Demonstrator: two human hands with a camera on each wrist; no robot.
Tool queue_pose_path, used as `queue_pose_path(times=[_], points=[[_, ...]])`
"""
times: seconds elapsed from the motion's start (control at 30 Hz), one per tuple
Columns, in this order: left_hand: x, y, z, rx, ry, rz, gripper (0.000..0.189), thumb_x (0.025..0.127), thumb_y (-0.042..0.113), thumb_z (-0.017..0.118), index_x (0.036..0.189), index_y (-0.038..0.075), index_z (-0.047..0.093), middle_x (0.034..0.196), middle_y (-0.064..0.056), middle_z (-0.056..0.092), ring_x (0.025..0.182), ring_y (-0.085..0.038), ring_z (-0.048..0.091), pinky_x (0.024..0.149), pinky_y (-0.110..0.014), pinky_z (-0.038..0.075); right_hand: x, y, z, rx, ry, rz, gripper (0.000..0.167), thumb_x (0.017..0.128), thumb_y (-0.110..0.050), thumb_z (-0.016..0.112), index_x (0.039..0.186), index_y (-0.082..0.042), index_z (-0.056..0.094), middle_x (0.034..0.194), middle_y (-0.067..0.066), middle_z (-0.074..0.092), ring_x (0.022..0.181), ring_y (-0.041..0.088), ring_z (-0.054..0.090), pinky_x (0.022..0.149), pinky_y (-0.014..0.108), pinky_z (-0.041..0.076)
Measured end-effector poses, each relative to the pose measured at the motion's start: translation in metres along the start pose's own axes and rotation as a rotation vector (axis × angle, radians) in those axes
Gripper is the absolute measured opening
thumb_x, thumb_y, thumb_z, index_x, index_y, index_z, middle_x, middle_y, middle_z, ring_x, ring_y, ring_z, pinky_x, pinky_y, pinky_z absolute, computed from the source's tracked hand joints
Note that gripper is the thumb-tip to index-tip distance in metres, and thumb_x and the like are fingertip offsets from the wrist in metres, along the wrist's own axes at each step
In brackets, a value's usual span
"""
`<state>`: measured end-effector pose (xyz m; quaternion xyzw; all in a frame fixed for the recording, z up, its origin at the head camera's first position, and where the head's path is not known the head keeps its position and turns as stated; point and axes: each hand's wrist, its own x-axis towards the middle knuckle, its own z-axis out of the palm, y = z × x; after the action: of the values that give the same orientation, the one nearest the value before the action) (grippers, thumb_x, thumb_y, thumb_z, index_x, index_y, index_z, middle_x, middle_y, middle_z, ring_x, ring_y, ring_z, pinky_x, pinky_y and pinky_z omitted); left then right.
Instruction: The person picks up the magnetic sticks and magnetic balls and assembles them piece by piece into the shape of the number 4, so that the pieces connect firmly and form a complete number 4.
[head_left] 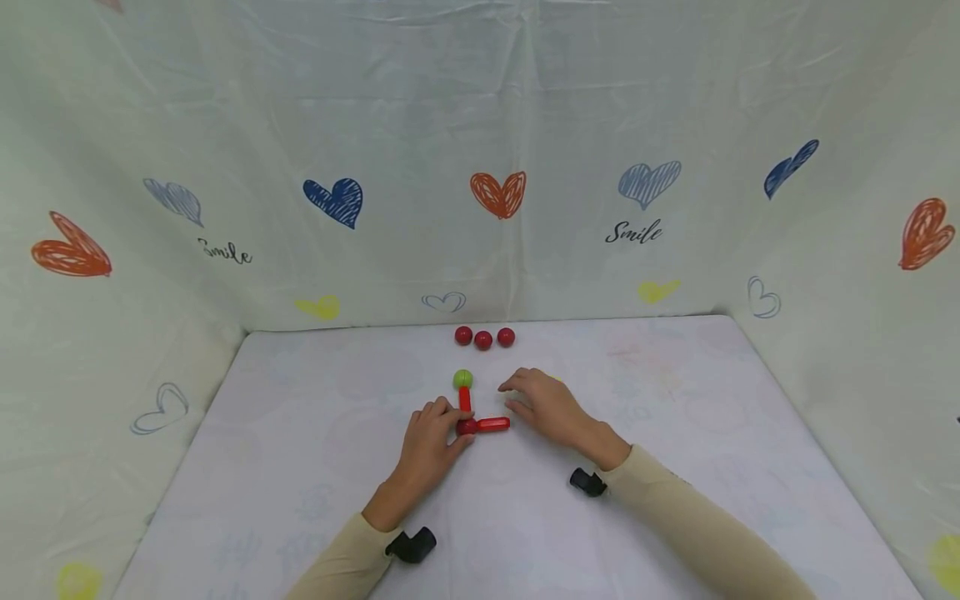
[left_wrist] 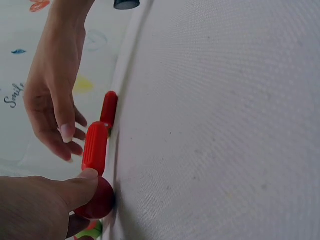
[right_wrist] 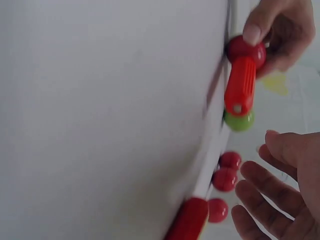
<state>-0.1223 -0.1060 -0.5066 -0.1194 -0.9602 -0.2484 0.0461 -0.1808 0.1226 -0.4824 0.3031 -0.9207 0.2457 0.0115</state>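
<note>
Left hand (head_left: 429, 442) pinching red ball (head_left: 467, 427) between thumb and fingers, near middle of tabletop (head_left: 300, 433). Two red rods (head_left: 493, 424) meet ball: one toward right edge, other toward far edge, ending at green ball (head_left: 462, 378). Green ball stands between assembly and three red balls (head_left: 483, 340) by far edge. Right hand (head_left: 553, 410) just beside, fingers loosely bent, slightly spread. Heart-printed curtain (head_left: 420, 108) beyond far edge.

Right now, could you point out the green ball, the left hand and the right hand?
Green ball (head_left: 462, 378): head view, middle of its visible surface.
Left hand (head_left: 429, 438): head view, its back.
Right hand (head_left: 553, 410): head view, its back.
</note>
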Motion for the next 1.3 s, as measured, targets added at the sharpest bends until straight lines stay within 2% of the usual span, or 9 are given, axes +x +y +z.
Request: queue_pose_path(times=[0.13, 0.33, 0.6, 0.77, 0.9, 1.03, 1.3], points=[[0.000, 0.000, 0.000, -0.004, 0.002, -0.006, 0.037, 0.085, 0.023, 0.091, 0.119, 0.014, 0.081, 0.092, 0.005, 0.055, 0.086, -0.012, 0.048, 0.080, -0.033, 0.042, 0.011, 0.013, -0.009, -0.025, 0.031, 0.042, 0.036, 0.097, -0.015, 0.078, 0.131, -0.005, 0.071, 0.133, 0.012, 0.070, 0.125, 0.030, 0.064, 0.106, 0.046, 0.053], [-0.001, 0.000, -0.001, -0.011, 0.000, -0.011, 0.036, 0.085, 0.021, 0.091, 0.119, 0.013, 0.081, 0.092, 0.004, 0.055, 0.085, -0.012, 0.048, 0.080, -0.033, 0.042, 0.026, 0.031, -0.015, -0.160, 0.007, 0.058, 0.058, 0.098, -0.024, 0.078, 0.148, -0.003, 0.057, 0.156, 0.020, 0.053, 0.141, 0.038, 0.052, 0.115, 0.054, 0.045], [-0.003, 0.000, -0.002, -0.023, -0.004, -0.026, 0.036, 0.085, 0.020, 0.091, 0.118, 0.013, 0.081, 0.092, 0.004, 0.056, 0.085, -0.012, 0.049, 0.080, -0.033, 0.044, 0.046, 0.044, -0.012, -0.316, -0.088, 0.035, 0.072, 0.100, -0.031, 0.076, 0.159, -0.005, 0.044, 0.164, 0.022, 0.042, 0.145, 0.042, 0.047, 0.117, 0.057, 0.041], [-0.002, 0.001, -0.002, -0.034, 0.002, -0.027, 0.036, 0.084, 0.021, 0.092, 0.118, 0.013, 0.081, 0.094, 0.004, 0.057, 0.087, -0.012, 0.051, 0.082, -0.034, 0.045, 0.059, 0.050, -0.009, -0.392, -0.138, 0.040, 0.073, 0.102, -0.033, 0.072, 0.163, -0.010, 0.039, 0.166, 0.020, 0.039, 0.147, 0.041, 0.045, 0.118, 0.056, 0.040], [-0.001, 0.002, -0.002, -0.039, -0.001, -0.033, 0.036, 0.084, 0.021, 0.092, 0.118, 0.013, 0.081, 0.093, 0.004, 0.057, 0.087, -0.012, 0.051, 0.082, -0.034, 0.045, 0.068, 0.053, -0.008, -0.392, -0.163, 0.056, 0.070, 0.103, -0.032, 0.072, 0.162, -0.012, 0.042, 0.166, 0.018, 0.041, 0.150, 0.039, 0.043, 0.119, 0.055, 0.039], [0.000, 0.002, -0.001, -0.033, 0.000, -0.033, 0.036, 0.085, 0.021, 0.091, 0.118, 0.013, 0.081, 0.092, 0.004, 0.056, 0.086, -0.012, 0.050, 0.081, -0.033, 0.044, 0.076, 0.054, -0.007, -0.401, -0.167, 0.071, 0.063, 0.102, -0.028, 0.073, 0.158, -0.013, 0.049, 0.158, 0.014, 0.053, 0.145, 0.035, 0.049, 0.116, 0.053, 0.043], [0.000, 0.000, 0.000, -0.040, 0.008, -0.028, 0.035, 0.084, 0.021, 0.092, 0.117, 0.013, 0.082, 0.093, 0.004, 0.058, 0.086, -0.012, 0.051, 0.080, -0.033, 0.045, 0.082, 0.051, -0.005, -0.403, -0.111, 0.074, 0.044, 0.099, -0.017, 0.076, 0.142, -0.014, 0.067, 0.126, 0.009, 0.072, 0.114, 0.027, 0.068, 0.099, 0.043, 0.058]])
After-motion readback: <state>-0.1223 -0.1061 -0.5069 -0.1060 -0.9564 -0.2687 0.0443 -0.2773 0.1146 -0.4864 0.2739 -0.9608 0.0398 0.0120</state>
